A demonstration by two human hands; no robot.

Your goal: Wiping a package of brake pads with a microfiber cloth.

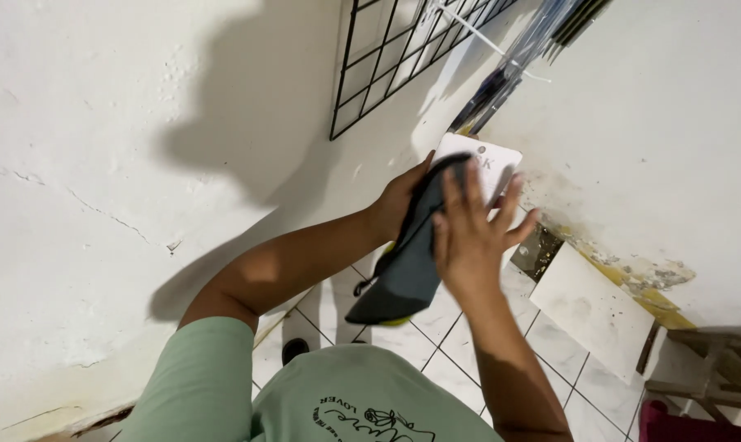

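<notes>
Green shirt point(337, 401) below hands; wire grid point(395, 49) above.

Cracked white walls point(100, 123) meet in a stained corner above a white tiled floor point(460, 352). A black wire grid point(395, 49) hangs on the wall, and a wooden stool point(714, 368) stands at right.
</notes>
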